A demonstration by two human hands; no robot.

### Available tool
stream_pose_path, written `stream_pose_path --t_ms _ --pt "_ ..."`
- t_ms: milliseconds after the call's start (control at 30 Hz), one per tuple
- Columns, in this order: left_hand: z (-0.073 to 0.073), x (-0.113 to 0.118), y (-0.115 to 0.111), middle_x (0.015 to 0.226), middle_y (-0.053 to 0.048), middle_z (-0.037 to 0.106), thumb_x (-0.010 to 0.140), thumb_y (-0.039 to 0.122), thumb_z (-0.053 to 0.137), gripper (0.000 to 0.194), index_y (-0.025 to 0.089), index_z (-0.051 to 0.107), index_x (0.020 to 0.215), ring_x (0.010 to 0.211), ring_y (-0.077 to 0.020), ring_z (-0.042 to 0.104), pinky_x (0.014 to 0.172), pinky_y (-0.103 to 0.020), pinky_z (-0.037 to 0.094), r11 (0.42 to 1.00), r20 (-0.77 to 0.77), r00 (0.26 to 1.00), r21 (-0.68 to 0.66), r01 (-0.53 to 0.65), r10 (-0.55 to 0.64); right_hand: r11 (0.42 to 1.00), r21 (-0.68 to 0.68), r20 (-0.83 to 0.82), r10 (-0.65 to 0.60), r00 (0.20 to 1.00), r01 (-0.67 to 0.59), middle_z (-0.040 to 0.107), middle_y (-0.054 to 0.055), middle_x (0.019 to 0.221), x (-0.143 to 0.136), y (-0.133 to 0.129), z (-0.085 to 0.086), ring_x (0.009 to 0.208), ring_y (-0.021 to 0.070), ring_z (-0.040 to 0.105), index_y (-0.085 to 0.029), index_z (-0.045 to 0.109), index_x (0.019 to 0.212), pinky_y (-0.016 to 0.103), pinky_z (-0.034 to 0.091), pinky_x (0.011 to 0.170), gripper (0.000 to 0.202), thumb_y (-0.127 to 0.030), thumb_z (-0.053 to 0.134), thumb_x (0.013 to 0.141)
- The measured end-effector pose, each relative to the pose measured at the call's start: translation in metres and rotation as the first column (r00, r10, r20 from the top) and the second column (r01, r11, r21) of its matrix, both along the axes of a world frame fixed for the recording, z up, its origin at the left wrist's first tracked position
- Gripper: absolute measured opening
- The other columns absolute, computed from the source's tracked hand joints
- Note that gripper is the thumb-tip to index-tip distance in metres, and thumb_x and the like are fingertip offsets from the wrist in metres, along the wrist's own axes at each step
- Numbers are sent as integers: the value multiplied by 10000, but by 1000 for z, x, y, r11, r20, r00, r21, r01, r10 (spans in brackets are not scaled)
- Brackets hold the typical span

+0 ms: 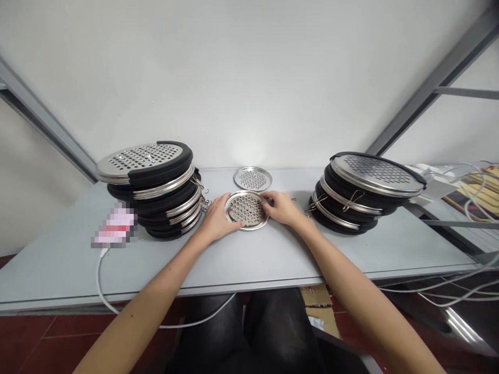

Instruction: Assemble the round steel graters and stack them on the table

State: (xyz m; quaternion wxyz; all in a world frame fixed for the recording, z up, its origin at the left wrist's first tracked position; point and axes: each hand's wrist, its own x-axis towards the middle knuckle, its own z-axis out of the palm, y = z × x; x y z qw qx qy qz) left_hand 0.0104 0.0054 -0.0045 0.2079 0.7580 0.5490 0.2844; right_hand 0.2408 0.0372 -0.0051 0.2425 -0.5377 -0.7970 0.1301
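Observation:
Between my hands, a round metal grater disc (248,210) lies on the grey table. My left hand (220,218) holds its left edge, with the thumb at the near rim. On the right edge rest the bent fingers of my right hand (281,208), gripping the rim. Just behind it lies a second round grater disc (253,179), flat near the wall. A tall stack of black-rimmed graters (156,179) stands to the left, and another stack of black-rimmed graters (362,192) to the right, both with wire hooks hanging out.
A pink, blurred-out item (115,227) with a white cable (99,280) lies left of the near stack. Grey metal frame posts rise at both sides. Cables and patterned items (473,195) are at the far right. Cardboard (322,309) shows below the table (257,265).

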Motion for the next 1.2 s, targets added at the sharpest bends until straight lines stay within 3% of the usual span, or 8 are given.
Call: stream_pose_path --t_ms 200,300,400,567,700,833,1000,1200 --pt "-2 2 -4 1414 -164 446 600 373 824 943 200 364 1405 1337 -355 401 1103 -490 332 999 30 998 -2 53 -52 991 69 44 109 993 -111 699 126 1104 -3 1 -5 1019 251 638 -141 652 1135 341 468 916 306 -226 526 869" --pt "-1 1 -4 1384 -142 492 730 362 736 723 192 429 1361 1314 -318 437 1104 -472 337 996 47 995 38 82 -84 987 106 4 121 993 -121 671 133 1147 -2 0 -5 1055 249 616 -135 643 1147 356 456 956 313 -229 536 869" --pt "1 -3 0 1299 -122 582 908 350 523 399 171 524 1266 1221 -266 531 1059 -441 396 998 91 994 8 63 -64 981 148 -52 137 989 -128 644 133 1176 -3 -2 -3 1090 250 594 -144 654 1131 386 441 992 300 -266 541 882" --pt "1 -9 3 1165 -91 651 941 315 452 282 173 598 1136 1082 -233 605 985 -400 457 998 36 998 44 46 -48 965 159 -113 227 967 -208 616 134 1218 -6 -8 0 1157 253 565 -171 675 1121 422 424 1024 323 -354 605 864" --pt "-3 -10 1 1173 -92 620 912 303 501 269 181 594 1133 1106 -248 584 991 -412 456 983 -84 990 136 122 -112 932 148 -101 346 933 -330 590 130 1248 -10 -14 4 1197 266 533 -184 670 1138 436 406 1046 461 -432 726 754" --pt "-6 -9 -1 1246 -116 581 904 312 516 331 177 571 1201 1182 -284 545 1014 -437 443 981 -177 979 147 129 -102 910 137 -58 402 914 -392 538 157 1320 -14 -17 4 1250 300 484 -165 651 1176 462 376 1072 623 -451 804 645" --pt "-5 -9 -3 1332 -136 534 913 328 521 381 171 554 1259 1239 -301 508 1045 -451 414 982 -246 965 137 131 -95 908 160 -76 404 912 -388 548 151 1303 -19 -15 -1 1253 309 476 -178 652 1172 485 381 1062 617 -405 820 623" --pt "-3 -8 -4 1189 -115 616 912 307 536 334 182 579 1219 1153 -287 557 1002 -442 447 973 -253 959 159 169 -125 876 215 -89 458 884 -432 561 129 1290 -22 -16 0 1253 298 473 -199 647 1172 485 377 1067 579 -349 804 635"
